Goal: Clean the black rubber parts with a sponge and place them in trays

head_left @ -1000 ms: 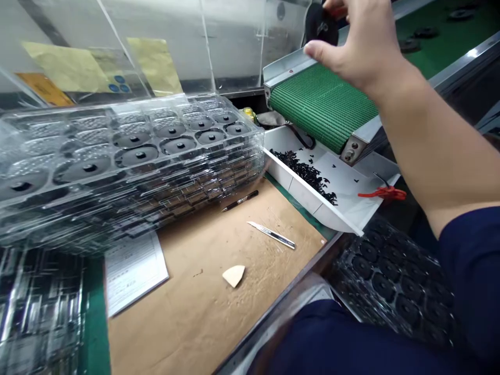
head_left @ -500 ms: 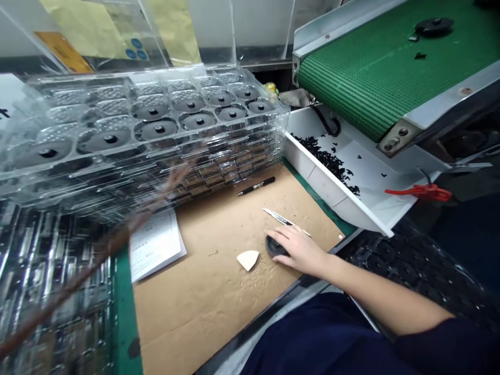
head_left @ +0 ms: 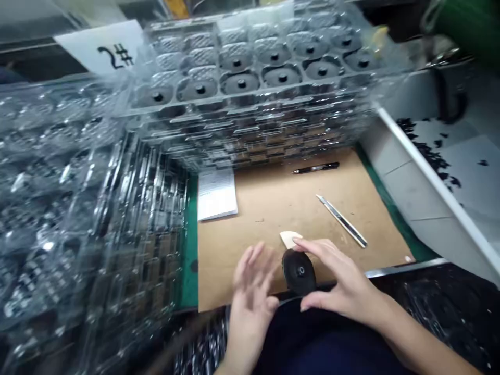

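My right hand grips a black round disc by its edge, with the fingers at the far side and the thumb at the near side. A small ring-shaped hub marks the disc's middle. Left of it, my left hand is open with nothing in it, its fingers apart and smeared by motion. Just beyond the disc, a cream wedge-shaped piece lies on the cardboard sheet, partly behind my right fingertips. A craft knife rests to the right, its blade pointing away to the left.
Stacked clear plastic trays with grey discs in their pockets stand at the back; more trays rise at left. A pen and folded paper lie on the cardboard. At right, a white bin holds small black scraps.
My view has swung left. My right hand has lifted the disc off the cardboard and brought it towards my body, and my left hand has come into view beside it.
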{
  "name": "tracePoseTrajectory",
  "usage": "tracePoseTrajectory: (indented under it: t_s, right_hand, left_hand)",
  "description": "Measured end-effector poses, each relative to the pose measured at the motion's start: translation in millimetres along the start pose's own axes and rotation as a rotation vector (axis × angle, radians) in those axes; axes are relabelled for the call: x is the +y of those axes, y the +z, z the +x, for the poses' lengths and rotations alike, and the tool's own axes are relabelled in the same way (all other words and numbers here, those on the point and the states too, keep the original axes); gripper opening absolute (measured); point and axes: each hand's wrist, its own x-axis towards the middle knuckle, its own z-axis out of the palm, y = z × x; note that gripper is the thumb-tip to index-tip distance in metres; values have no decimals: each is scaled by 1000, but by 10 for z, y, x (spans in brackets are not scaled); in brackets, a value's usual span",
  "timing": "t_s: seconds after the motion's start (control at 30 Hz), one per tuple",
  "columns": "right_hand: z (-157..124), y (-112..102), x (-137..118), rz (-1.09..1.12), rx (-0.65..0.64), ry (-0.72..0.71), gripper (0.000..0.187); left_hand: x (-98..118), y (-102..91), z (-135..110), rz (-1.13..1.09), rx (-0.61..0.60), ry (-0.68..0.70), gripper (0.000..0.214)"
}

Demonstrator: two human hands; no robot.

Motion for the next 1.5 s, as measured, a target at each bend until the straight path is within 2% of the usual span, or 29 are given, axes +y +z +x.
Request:
tracePoseTrajectory:
  t_s: [0.1,0.17,0.3,0.4,0.43,0.57,0.67,0.73,0.8,0.93,1.0,1.13,1.27,1.4,1.5]
  right_hand:
    - [109,157,-91,64,-76,-79,86]
    - [188,294,-106,58,-115,-95,83]
    - [322,477,-143,15,-156,-110,78]
    - [364,495,-142,-64,-195,-160,83]
    - [360,490,-114,-117,-174,-158,82]
    - [267,500,176,-479,20,73,56]
    - [195,555,437,-611,24,175,48]
    - [202,580,514,-540,27,201,43]
    - [278,579,482,-387,22,261,39]
    - [586,572,220,153,-103,428,30]
    - [738,617,96,319,-138,429,26]
    - [852,791,-45,193,-47,348,16]
    - [828,886,-66,97,-128,223,12]
    - [832,875,-60,37,-81,208,12]
    - [830,859,-66,61,-135,188,12]
  left_hand:
    - [-179,-65,-11,-147,-3,-116,70]
    - [-244,-81,-37,-213,60,-162,73]
    - [-251,-111,-54,-312,149,-149,71]
    - [-212,-165,-22,-405,157,-135,70]
    - [-196,-188,-5,-448,149,-139,69]
    - [-130,-279,91,-563,181,-122,61]
    - [-117,-344,182,-573,265,-84,58]
    - [-150,-388,238,-591,271,-79,56]
    - [-212,-428,286,-609,254,-78,54]
    - [-344,-471,349,-603,252,-80,52]
    - [-381,-474,363,-597,251,-70,50]
    - [-399,-462,367,-602,270,-56,45]
    - [-394,-452,372,-606,278,-86,46]
    - [-383,-452,382,-583,323,-90,47]
    - [-383,-458,384,-596,294,-113,48]
